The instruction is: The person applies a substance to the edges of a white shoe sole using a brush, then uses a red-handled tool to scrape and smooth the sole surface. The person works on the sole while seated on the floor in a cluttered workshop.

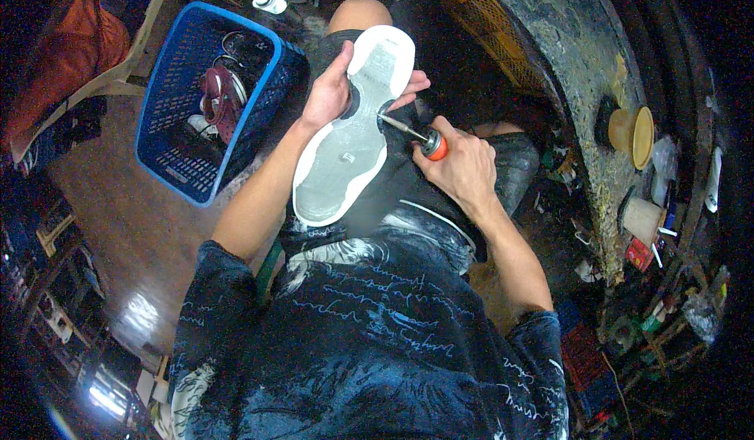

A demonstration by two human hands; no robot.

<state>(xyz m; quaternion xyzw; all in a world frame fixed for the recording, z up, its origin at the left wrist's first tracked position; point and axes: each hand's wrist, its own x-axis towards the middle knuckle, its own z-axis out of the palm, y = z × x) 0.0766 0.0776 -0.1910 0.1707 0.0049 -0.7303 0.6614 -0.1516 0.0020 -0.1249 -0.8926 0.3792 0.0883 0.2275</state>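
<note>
A shoe (339, 157) lies sole up over my lap, with a white rim and grey tread. My left hand (330, 94) holds it round its narrow middle, thumb along the left side. The fingertips come out past the right edge; the rest of the fingers and the shoe's upper are hidden underneath. In my right hand (463, 165) is an awl (405, 128) with an orange and black handle and a thin metal shaft. Its tip meets the sole's right edge at the dark midsection. Whether the point has gone into the material I cannot tell.
To the left stands a blue plastic basket (208, 193) with a dark red shoe (222, 98) and other shoes inside. A white bottle (269, 2) is beyond it. At right, a worn bench (577, 71) carries a yellow round container (642, 138). A yellow crate (495, 36) sits behind.
</note>
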